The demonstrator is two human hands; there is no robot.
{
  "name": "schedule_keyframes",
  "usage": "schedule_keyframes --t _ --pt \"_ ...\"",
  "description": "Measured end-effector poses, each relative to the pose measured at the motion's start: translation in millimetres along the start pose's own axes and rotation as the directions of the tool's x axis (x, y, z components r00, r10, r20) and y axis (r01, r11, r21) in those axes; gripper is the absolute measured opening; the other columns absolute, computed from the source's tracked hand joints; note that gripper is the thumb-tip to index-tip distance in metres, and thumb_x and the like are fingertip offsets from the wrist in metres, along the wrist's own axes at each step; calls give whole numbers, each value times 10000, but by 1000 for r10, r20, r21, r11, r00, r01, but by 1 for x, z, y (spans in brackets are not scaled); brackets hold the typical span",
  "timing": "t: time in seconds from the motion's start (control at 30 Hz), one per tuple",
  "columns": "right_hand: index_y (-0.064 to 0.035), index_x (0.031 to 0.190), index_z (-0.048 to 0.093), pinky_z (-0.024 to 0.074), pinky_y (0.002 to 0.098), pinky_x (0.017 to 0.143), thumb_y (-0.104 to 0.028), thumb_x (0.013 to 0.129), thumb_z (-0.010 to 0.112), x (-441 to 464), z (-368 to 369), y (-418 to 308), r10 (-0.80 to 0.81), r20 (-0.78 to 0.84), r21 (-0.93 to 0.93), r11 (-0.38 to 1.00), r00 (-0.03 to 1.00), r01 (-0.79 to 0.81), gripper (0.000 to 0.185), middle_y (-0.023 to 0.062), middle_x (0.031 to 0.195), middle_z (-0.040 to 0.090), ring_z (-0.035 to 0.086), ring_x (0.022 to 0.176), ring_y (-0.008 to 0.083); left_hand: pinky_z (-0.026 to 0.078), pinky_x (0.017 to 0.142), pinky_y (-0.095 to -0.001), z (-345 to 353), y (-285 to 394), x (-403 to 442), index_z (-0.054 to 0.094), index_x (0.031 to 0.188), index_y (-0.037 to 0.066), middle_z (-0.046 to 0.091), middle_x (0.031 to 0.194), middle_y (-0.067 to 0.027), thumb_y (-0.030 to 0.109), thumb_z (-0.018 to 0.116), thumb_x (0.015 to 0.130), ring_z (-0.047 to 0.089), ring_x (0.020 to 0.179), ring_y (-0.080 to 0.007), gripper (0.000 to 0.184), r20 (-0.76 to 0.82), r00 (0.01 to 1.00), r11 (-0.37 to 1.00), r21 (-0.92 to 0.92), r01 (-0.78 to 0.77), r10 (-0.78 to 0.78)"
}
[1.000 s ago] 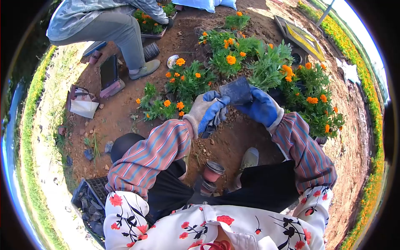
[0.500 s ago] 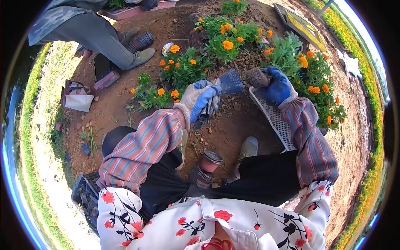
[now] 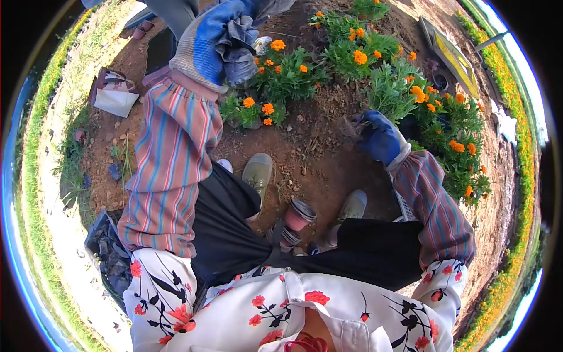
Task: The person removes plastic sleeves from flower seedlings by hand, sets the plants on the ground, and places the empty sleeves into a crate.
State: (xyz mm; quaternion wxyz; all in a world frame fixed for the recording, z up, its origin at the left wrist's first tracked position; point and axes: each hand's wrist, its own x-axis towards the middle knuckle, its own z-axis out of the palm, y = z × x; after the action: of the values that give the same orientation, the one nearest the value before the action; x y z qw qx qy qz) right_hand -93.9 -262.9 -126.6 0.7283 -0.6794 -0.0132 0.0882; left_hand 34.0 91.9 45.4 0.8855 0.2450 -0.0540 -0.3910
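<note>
The left hand (image 3: 202, 47) has swung far up and to the left, and its dark scraps (image 3: 237, 50) went with it. A second ago both hands met at a black pot; now they are well apart, and only a blurry dark shape (image 3: 272, 6) shows by the left fingers. The right hand (image 3: 381, 141) has come a little closer to the person. The clump of soil it held is now just a brown blur (image 3: 352, 127). That arm covers more of the white crate (image 3: 404, 202). The left shoe (image 3: 257, 175) now peeks out, while the other person shows only as a leg (image 3: 179, 14).
</note>
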Motion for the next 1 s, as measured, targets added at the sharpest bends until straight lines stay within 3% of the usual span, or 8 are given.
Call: schedule_keyframes --t 0.07,0.23,0.4,0.63,0.73,0.9,0.93,1.0 --pt "-81 1072 511 428 393 829 -139 821 561 11 27 -28 289 204 659 666 935 -349 263 42 1030 551 524 914 176 381 350 -218 8 2 -9 522 950 28 547 669 -54 196 506 861 483 411 -133 191 -61 995 995 69 -71 75" --pt "-72 1055 518 389 439 889 -200 861 503 54 61 -51 304 78 635 719 949 -282 234 66 1061 553 507 1007 225 495 666 -264 -17 7 -5 541 987 18 593 889 -65 125 458 880 574 695 -140 171 192 952 893 342 -292 238" --pt "-106 1035 532 369 451 898 -219 839 534 176 64 -42 -181 157 452 887 971 92 226 68 1058 551 491 1018 242 392 462 -208 14 2 -5 480 1145 84 501 803 -26 256 410 903 471 630 -92 304 -94 935 883 371 -287 343" --pt "-116 1063 532 383 429 894 -258 848 529 185 76 -91 211 -314 415 907 926 -66 257 50 1102 541 492 1034 228 371 577 -199 10 -3 7 379 1269 90 509 1115 -60 194 377 923 405 630 -95 361 379 812 800 242 -549 443" --pt "-99 1101 533 419 408 862 -245 870 500 129 38 -83 159 -118 357 928 980 -107 275 57 1071 569 533 986 196 505 442 -261 54 -5 17 518 971 38 624 872 -114 182 498 872 587 565 -153 176 -367 818 896 176 -407 444" --pt "-53 1089 545 462 322 768 -234 867 506 13 -30 -65 314 -116 115 947 942 -301 289 40 1050 582 559 919 163 516 653 -248 -25 -4 34 411 1240 20 490 1208 -137 185 394 928 559 979 -190 353 317 886 831 340 -440 339" --pt "-53 1089 545 462 322 768 -234 867 506 -13 -43 -54 331 -168 129 941 929 -312 289 40 1050 582 559 919 163 514 733 -246 -27 5 43 433 1211 12 539 1118 -145 151 391 915 586 918 -185 330 426 904 992 106 -70 18" --pt "-55 1105 536 459 312 795 -197 893 465 -67 -67 -29 426 -241 154 904 872 -399 264 53 1042 585 557 946 158 518 673 -216 -27 -1 45 402 1224 -36 500 1177 -189 168 368 922 600 871 -176 366 280 943 904 331 -269 178"
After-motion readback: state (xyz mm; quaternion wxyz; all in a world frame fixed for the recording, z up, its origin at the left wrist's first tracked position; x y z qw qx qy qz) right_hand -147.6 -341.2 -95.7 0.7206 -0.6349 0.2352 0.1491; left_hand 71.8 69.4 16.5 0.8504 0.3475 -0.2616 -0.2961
